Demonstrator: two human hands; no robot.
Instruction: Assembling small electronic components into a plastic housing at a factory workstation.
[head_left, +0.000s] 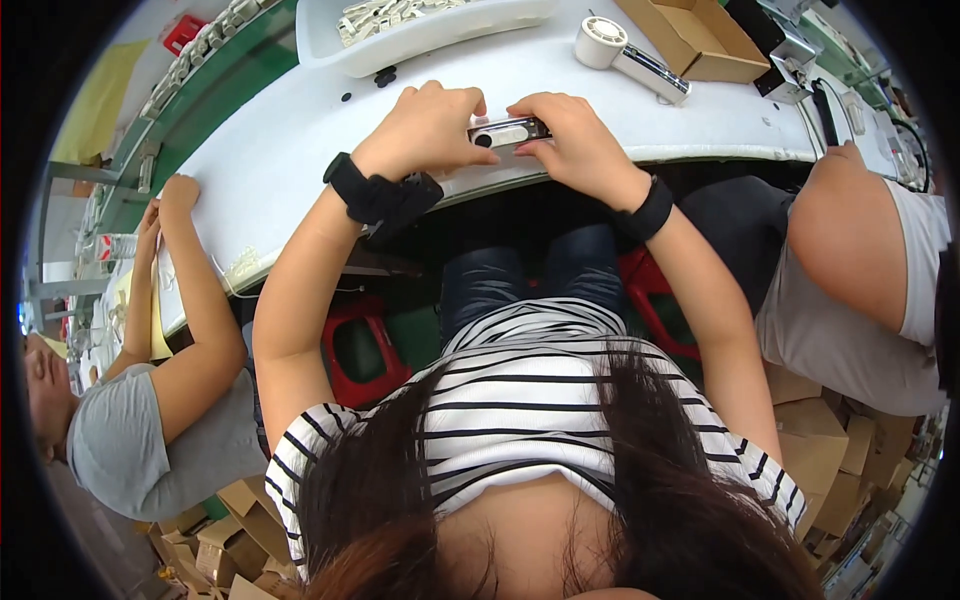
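Note:
Near the table's front edge, both hands grip a small oblong device (512, 133) between them. It has a dark, shiny body and a pale rounded piece with a black spot at its left end. My left hand (425, 125) pinches the left end between thumb and fingers. At the opposite end, my right hand (583, 145) holds on in the same way, its fingertips partly covering the dark end. A few small black discs (385, 76) lie on the table beyond my left hand.
A white plastic bin (430, 40) of small pale parts stands at the back of the white table (260, 130). Farther right are a handheld device with a round white head (602, 42) and an open cardboard box (700, 45). Co-workers sit at left (150, 420) and right (850, 270).

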